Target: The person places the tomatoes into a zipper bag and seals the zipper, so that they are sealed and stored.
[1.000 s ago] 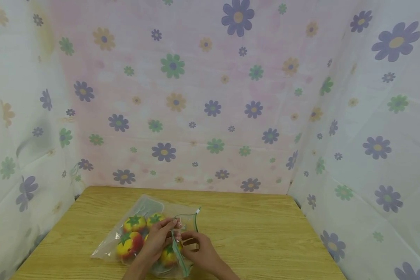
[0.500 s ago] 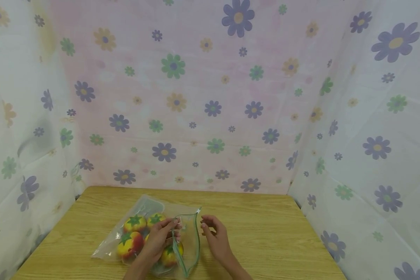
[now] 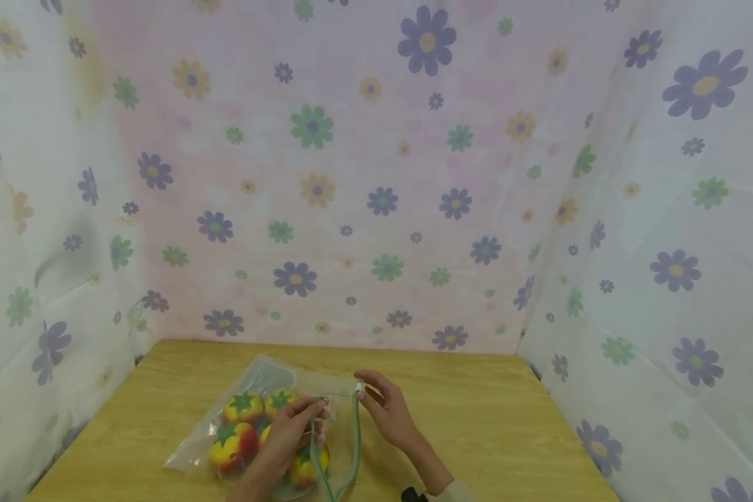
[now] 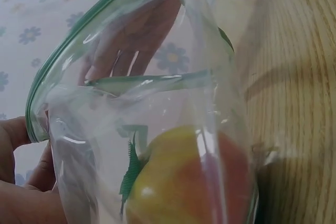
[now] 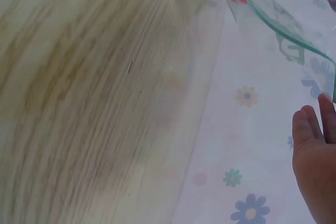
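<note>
A clear zip bag (image 3: 191,447) with a green zip edge lies on the wooden table, its mouth spread to the right. Several red-and-yellow fruits (image 3: 227,450) with green leafy tops are inside. My left hand (image 3: 284,434) pinches the near lip of the mouth; in the left wrist view those left fingers (image 4: 20,132) hold the green edge. At the mouth's far right corner, thumb and forefinger of my right hand (image 3: 392,417) pinch the small white slider (image 3: 359,385). In the right wrist view, the right hand (image 5: 317,156) is partly cut off at the frame's edge.
The wooden table (image 3: 489,418) extends right of the bag and behind it. Flower-printed cloth (image 3: 376,167) hangs around the back and both sides. A dark object (image 3: 413,494) shows near my right sleeve at the bottom edge.
My right hand has drawn away from beside the left hand, moved right, then up to the slider and taken hold of it. The bag mouth has widened. My left hand keeps its grip.
</note>
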A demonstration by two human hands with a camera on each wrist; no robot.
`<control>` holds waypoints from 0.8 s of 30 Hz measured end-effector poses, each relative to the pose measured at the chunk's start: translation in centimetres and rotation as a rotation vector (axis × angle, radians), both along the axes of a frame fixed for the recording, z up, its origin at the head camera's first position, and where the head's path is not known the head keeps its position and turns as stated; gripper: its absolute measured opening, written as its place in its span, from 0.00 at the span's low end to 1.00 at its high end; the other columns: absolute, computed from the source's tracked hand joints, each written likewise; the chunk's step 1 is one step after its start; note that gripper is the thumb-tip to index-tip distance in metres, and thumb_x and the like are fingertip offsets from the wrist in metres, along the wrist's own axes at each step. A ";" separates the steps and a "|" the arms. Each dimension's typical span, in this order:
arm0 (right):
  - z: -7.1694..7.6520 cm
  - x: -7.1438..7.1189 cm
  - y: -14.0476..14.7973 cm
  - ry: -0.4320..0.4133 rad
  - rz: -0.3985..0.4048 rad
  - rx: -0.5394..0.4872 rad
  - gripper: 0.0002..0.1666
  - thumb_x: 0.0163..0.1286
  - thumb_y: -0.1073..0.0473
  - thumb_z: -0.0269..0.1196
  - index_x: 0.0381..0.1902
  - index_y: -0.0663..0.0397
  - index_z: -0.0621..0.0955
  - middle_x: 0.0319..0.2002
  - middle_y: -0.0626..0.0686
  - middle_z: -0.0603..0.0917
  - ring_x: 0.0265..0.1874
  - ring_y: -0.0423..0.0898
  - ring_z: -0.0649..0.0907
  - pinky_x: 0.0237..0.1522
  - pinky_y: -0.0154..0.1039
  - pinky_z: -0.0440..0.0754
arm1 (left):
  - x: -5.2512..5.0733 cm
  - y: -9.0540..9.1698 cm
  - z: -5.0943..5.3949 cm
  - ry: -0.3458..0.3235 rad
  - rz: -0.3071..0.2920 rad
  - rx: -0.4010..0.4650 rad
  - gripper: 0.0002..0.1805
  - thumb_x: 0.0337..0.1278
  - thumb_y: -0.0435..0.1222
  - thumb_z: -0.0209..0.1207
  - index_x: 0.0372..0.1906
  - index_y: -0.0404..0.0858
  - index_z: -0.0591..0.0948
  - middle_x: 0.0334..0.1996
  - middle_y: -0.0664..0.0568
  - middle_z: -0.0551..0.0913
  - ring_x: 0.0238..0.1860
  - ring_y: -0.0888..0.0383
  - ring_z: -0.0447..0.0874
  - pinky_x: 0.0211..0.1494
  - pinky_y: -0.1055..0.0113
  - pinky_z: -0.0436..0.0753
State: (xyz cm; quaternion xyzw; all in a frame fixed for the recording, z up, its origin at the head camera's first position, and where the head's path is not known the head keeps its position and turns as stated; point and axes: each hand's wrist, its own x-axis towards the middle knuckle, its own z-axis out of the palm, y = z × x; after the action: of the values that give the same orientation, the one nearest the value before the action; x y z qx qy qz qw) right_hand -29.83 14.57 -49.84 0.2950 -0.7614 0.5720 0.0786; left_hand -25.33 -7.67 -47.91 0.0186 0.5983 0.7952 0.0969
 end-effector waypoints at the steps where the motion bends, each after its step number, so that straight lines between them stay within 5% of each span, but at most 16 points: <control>1: -0.1 -0.1 0.1 0.000 0.013 0.000 0.22 0.80 0.60 0.55 0.68 0.60 0.73 0.67 0.59 0.75 0.71 0.61 0.70 0.70 0.61 0.69 | 0.0 0.0 0.0 0.001 0.001 -0.005 0.18 0.71 0.40 0.61 0.52 0.27 0.83 0.32 0.55 0.83 0.27 0.63 0.78 0.31 0.72 0.83; 9: -0.3 -0.4 0.4 0.010 0.085 -0.050 0.16 0.80 0.62 0.55 0.60 0.66 0.75 0.62 0.67 0.76 0.66 0.65 0.74 0.63 0.42 0.80 | -0.1 -0.2 0.4 0.035 -0.041 -0.066 0.20 0.74 0.42 0.58 0.55 0.27 0.80 0.34 0.54 0.81 0.26 0.63 0.77 0.30 0.72 0.82; 15: -0.5 -0.4 0.2 0.044 0.082 -0.056 0.13 0.80 0.63 0.55 0.53 0.68 0.77 0.61 0.68 0.76 0.66 0.62 0.75 0.64 0.43 0.79 | -0.1 -0.3 0.6 0.041 -0.042 -0.082 0.21 0.75 0.41 0.57 0.57 0.25 0.78 0.35 0.53 0.81 0.26 0.62 0.76 0.29 0.72 0.82; 24: -0.6 0.3 0.1 -0.059 0.126 -0.118 0.16 0.76 0.68 0.59 0.56 0.75 0.77 0.62 0.74 0.76 0.66 0.58 0.77 0.66 0.39 0.76 | 0.0 -0.6 0.6 0.041 -0.049 -0.098 0.21 0.75 0.41 0.56 0.56 0.26 0.80 0.34 0.54 0.81 0.25 0.62 0.76 0.29 0.72 0.81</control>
State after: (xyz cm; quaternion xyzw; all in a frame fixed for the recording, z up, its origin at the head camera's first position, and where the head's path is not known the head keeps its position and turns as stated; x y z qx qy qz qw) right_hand -29.55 14.72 -50.47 0.3203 -0.7084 0.6278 0.0374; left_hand -25.34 -8.28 -47.33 0.0450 0.6377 0.7618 0.1049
